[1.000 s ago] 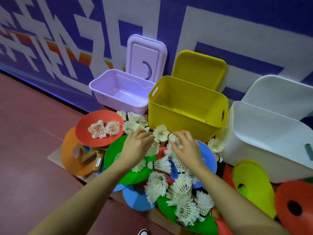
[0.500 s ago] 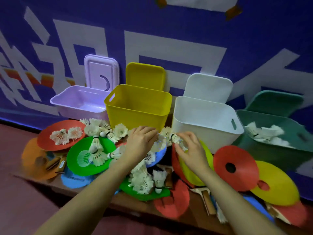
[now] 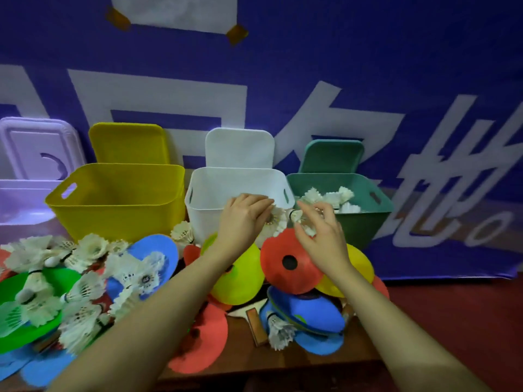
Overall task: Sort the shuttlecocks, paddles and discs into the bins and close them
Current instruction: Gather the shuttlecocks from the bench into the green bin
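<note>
My left hand (image 3: 243, 219) grips a bunch of white shuttlecocks (image 3: 276, 222) in front of the white bin (image 3: 209, 182). My right hand (image 3: 319, 236) pinches another shuttlecock (image 3: 300, 217) just left of the green bin (image 3: 365, 219), which holds several shuttlecocks (image 3: 331, 198). Both hands hover above a red disc (image 3: 288, 261) and a yellow-green disc (image 3: 237, 275). Many loose shuttlecocks (image 3: 76, 273) lie on green and blue discs at the left. A wooden paddle handle (image 3: 256, 326) pokes out under the discs.
A yellow bin (image 3: 119, 202) and a lilac bin (image 3: 19, 202) stand open at the left, each with its lid leaning on the blue banner wall behind. More blue discs (image 3: 308, 309) and a red disc (image 3: 198, 343) lie near the wooden board's front edge.
Both hands, each holding shuttlecocks, have moved right from the pile past the yellow and white bins to the green bin's left edge. The view has swung right with them.
</note>
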{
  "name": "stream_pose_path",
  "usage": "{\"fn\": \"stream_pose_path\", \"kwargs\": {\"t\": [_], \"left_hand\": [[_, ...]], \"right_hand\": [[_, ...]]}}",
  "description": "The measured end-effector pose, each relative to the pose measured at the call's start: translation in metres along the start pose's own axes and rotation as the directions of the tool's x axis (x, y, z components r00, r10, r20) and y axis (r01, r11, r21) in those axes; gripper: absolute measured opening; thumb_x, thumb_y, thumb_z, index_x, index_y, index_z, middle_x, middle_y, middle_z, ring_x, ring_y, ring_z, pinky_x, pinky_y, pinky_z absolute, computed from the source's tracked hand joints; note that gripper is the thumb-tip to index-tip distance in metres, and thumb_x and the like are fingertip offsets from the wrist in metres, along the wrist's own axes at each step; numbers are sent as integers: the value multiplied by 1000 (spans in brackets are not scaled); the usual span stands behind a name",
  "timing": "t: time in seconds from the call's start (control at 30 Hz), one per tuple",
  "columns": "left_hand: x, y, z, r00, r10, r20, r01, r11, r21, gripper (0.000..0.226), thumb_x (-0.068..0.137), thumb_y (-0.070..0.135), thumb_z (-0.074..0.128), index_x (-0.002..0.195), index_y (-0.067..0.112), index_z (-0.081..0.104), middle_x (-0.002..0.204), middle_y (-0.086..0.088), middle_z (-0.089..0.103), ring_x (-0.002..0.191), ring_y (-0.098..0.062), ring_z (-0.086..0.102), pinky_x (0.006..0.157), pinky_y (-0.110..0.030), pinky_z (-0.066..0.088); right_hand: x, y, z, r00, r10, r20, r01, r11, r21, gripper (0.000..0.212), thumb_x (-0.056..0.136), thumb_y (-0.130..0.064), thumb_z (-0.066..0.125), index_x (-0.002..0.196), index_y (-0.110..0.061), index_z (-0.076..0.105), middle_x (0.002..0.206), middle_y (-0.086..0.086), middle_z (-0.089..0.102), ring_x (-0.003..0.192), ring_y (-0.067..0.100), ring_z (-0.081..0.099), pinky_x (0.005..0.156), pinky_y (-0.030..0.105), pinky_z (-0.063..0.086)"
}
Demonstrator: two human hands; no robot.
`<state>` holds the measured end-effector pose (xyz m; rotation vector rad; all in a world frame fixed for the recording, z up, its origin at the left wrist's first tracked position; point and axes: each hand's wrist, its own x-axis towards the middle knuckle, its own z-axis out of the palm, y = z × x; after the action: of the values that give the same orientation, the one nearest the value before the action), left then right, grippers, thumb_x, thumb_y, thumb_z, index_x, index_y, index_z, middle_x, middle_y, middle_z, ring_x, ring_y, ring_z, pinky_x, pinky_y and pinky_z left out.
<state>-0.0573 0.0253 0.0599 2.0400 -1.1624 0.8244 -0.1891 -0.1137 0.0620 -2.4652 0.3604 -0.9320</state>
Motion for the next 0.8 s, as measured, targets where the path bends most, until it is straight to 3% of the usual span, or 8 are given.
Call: {"fn": "stream_pose_path", "kwargs": {"t": [0.1,0.17,0.4,0.53,0.6,0.67,0.73,0.8], "left_hand": [[33,14,37,1000,3,31,-2,1000,-22,31,86,34,47,93,19,73,90,3,72,77,-24,65,68,-30,36],[56,19,63,999,0,44,3,998,-62,31,87,33,47,92,17,73,88,1,72,75,-26,66,65,-31,42],[119,15,157,992,35,123,-17,989,-146,18,86,21,61,96,12,74,90,-6,72,73,-26,67,61,-33,52],[134,5,213,976,78,202,-61,994,-92,14,85,20,64,91,11,73,88,-8,71,69,-29,64,59,-35,51],[131,2,237,940,88,330,-72,996,-61,16,88,20,61,96,11,72,98,-9,69,78,-32,64,64,-37,49],[122,-2,259,857,70,510,-54,997,-46,25,95,28,49,103,15,69,110,-6,66,91,-29,62,73,-37,48],[112,-5,273,748,74,660,-75,997,-27,33,97,38,37,99,17,62,105,-3,66,92,-26,61,76,-37,49],[105,-5,278,699,76,712,-82,996,-26,35,96,41,30,89,18,56,96,-3,67,88,-26,61,77,-37,49]], "right_hand": [[25,31,-11,995,85,-59,-87,996,-30,45,84,-25,62,126,-11,53,116,8,49,105,27,55,89,45,46],[43,57,-18,989,135,-67,-137,990,-39,43,86,-22,64,125,-10,52,119,8,47,108,26,52,91,42,44],[111,147,-26,970,239,-34,-242,966,-97,41,92,-32,56,132,-24,49,129,2,32,105,9,42,86,28,40],[140,195,-12,940,332,82,-310,928,-206,47,92,-38,53,137,-27,44,130,2,34,111,25,46,91,34,39],[145,213,-1,924,350,153,-290,903,-317,49,92,-40,52,138,-26,42,129,2,38,110,29,47,93,38,38],[144,226,10,915,352,195,-259,886,-385,48,92,-40,51,136,-23,41,129,2,41,112,26,48,95,39,35],[141,239,19,896,374,237,-249,868,-429,48,92,-43,49,135,-21,41,131,2,42,117,25,48,99,40,33],[140,248,23,861,426,279,-259,838,-479,50,94,-47,43,137,-20,40,137,2,43,122,25,46,102,39,30]]}}
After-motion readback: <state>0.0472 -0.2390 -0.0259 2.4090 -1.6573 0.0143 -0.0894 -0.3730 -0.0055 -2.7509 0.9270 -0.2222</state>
